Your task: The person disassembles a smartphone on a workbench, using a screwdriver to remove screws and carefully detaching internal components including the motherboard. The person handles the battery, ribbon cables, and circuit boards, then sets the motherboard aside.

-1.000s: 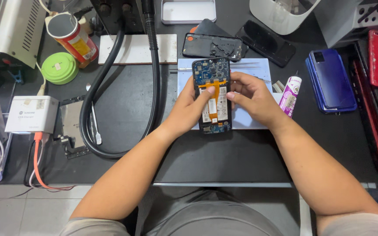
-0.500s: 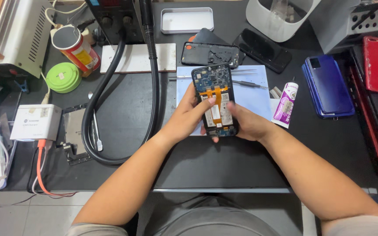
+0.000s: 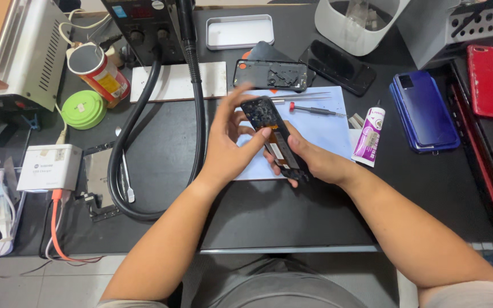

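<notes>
Both my hands hold an opened dark phone [image 3: 269,132], tilted on edge above a pale blue work mat [image 3: 326,126]. My left hand [image 3: 229,145] grips its left side, thumb pressed on the middle, other fingers spread. My right hand [image 3: 309,161] cups the phone's lower end from beneath. An orange flex strip shows inside the phone. A black phone back cover [image 3: 270,75] lies just beyond the mat, and a red-tipped screwdriver [image 3: 315,109] with tweezers rests on the mat.
A glue tube [image 3: 369,137] lies right of the mat. Blue phones [image 3: 426,111] and a red phone [image 3: 492,81] sit at the right. A thick black hose [image 3: 192,102] curves at the left, near a green round tape case [image 3: 83,109], a can [image 3: 99,71] and a white charger box [image 3: 49,167].
The phone has been lifted off the mat and turned on edge, its inner side now facing left. My right hand slid under its lower end; my left fingers spread open.
</notes>
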